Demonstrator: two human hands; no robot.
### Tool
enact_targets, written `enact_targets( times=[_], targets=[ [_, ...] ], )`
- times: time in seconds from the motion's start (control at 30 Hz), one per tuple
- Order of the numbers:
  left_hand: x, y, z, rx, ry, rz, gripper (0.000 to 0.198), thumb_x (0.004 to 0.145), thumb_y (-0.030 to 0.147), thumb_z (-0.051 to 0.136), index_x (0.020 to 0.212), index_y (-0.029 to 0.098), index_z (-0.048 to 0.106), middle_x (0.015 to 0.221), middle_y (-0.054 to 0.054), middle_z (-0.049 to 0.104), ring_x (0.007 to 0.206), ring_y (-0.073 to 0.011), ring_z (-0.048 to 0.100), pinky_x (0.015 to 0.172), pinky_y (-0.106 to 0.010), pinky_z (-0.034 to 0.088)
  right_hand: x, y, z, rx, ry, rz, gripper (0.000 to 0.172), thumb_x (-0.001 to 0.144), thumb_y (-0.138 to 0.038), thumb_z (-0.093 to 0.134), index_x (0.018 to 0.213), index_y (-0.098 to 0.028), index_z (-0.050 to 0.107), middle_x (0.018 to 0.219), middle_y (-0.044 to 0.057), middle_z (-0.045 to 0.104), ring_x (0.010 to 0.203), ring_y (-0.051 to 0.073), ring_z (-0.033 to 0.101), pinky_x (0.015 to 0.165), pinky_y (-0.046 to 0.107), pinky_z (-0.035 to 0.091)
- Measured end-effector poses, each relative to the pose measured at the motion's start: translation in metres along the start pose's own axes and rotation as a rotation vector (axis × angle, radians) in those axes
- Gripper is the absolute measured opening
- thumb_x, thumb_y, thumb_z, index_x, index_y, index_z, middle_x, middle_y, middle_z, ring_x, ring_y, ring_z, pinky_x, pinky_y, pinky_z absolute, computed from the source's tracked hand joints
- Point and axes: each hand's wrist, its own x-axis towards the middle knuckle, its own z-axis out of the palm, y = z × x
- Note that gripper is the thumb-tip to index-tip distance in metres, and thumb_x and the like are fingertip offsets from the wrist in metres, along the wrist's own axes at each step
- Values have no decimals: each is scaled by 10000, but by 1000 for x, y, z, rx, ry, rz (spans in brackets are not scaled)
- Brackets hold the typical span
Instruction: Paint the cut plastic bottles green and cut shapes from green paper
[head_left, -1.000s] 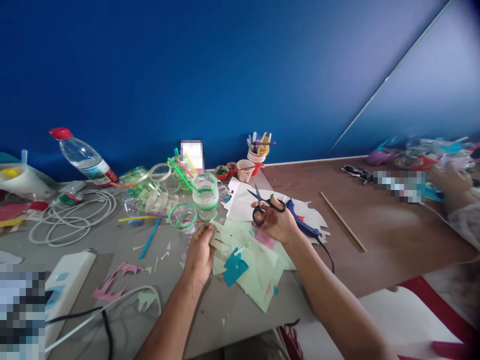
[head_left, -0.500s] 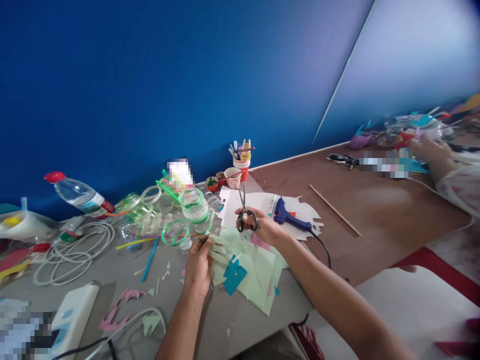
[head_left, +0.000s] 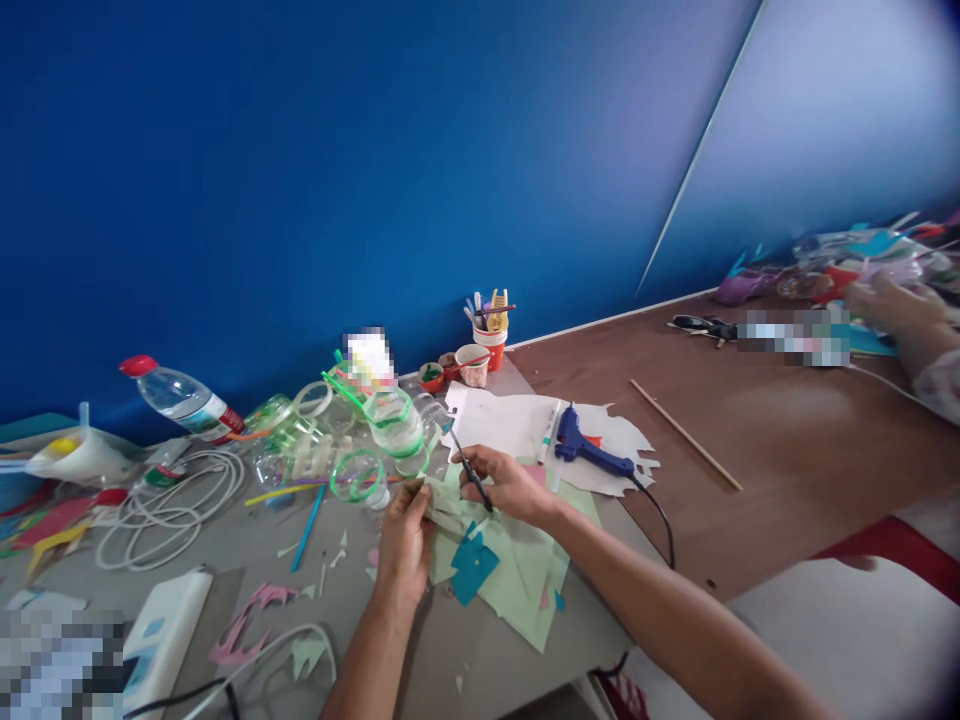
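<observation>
My left hand (head_left: 405, 545) pinches a small cut piece of pale green paper (head_left: 448, 513) between thumb and fingers. Just to its right, my right hand (head_left: 514, 488) grips dark-handled scissors (head_left: 475, 480), whose blades point up and away to the left. The scissors are close to the held piece, but whether the blades touch it I cannot tell. Beneath both hands lie pale green sheets (head_left: 525, 605), with a blue paper cutout (head_left: 474, 568) on top. White paper (head_left: 499, 415) lies beyond my right hand.
A blue glue gun (head_left: 592, 450) rests on white paper, its cord trailing right. Farther right lies a wooden stick (head_left: 685, 434). Cut plastic bottles (head_left: 394, 425), a red-capped bottle (head_left: 187, 400) and a coiled white cable (head_left: 169, 520) crowd the left. Another person's hand (head_left: 900, 310) is at far right.
My right hand has lowered the scissors and turned them, from upright to tilted left, nearer the green paper. My left hand still holds the piece. The view has shifted slightly.
</observation>
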Motion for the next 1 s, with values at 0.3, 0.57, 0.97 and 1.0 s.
enact_targets(
  times=[0.3, 0.57, 0.97, 1.0],
  targets=[
    [1, 5, -2, -7, 47, 32, 395, 480, 294, 861, 744, 167, 595, 599, 43, 639, 511, -104, 587, 522, -214, 462, 0, 5, -5, 100, 63, 32, 418, 652, -304, 746, 1016, -171, 590, 712, -18, 573, 634, 115, 507, 583, 248, 372],
    [0, 0, -4, -40, 27, 71, 356, 562, 331, 836, 785, 183, 603, 684, 31, 669, 592, -107, 616, 558, -210, 461, -9, 16, 18, -87, 31, -82, 433, 674, -253, 744, 1069, -203, 575, 870, 25, 606, 839, 181, 568, 758, 313, 453],
    [-7, -1, -1, 65, -42, -38, 389, 529, 358, 840, 754, 186, 572, 662, 28, 647, 553, -122, 583, 539, -239, 447, 1, 14, 5, 43, 158, 26, 358, 623, -248, 718, 945, -185, 576, 693, -22, 558, 635, 122, 515, 551, 233, 366],
    [-6, -2, -2, 80, -54, -35, 378, 537, 360, 835, 739, 184, 568, 649, 31, 636, 548, -115, 571, 537, -234, 440, 1, 12, 3, 66, 153, 37, 362, 616, -249, 722, 942, -181, 579, 690, -23, 558, 621, 116, 508, 542, 230, 355]
  ],
)
